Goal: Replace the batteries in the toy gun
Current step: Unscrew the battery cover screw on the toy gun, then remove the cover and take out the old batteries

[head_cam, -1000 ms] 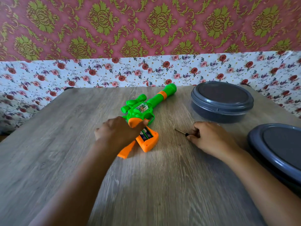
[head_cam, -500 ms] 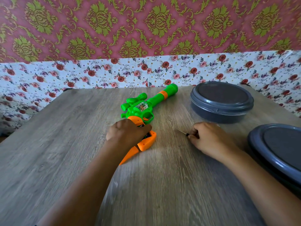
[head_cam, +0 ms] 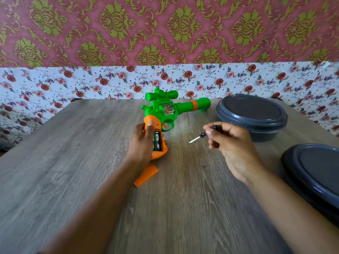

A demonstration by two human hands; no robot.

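Observation:
A green and orange toy gun (head_cam: 165,110) stands upright off the wooden table (head_cam: 73,162), barrel pointing right. My left hand (head_cam: 142,143) grips its orange handle, whose side compartment lies uncovered with batteries (head_cam: 157,143) showing inside. The orange battery cover (head_cam: 145,176) lies on the table just under that hand. My right hand (head_cam: 233,143) is raised to the right of the gun and pinches a small screwdriver (head_cam: 201,135) with its metal tip pointing down-left. A tiny dark speck, perhaps a screw (head_cam: 203,166), lies on the table near it.
A grey lidded round container (head_cam: 251,114) sits at the back right, close behind my right hand. A second grey lidded container (head_cam: 315,176) is at the right edge. A floral-papered wall (head_cam: 91,83) closes the table's far side.
My left hand has lifted the gun from lying flat to upright, so the battery compartment faces me. My right hand has picked the screwdriver up off the table and raised it.

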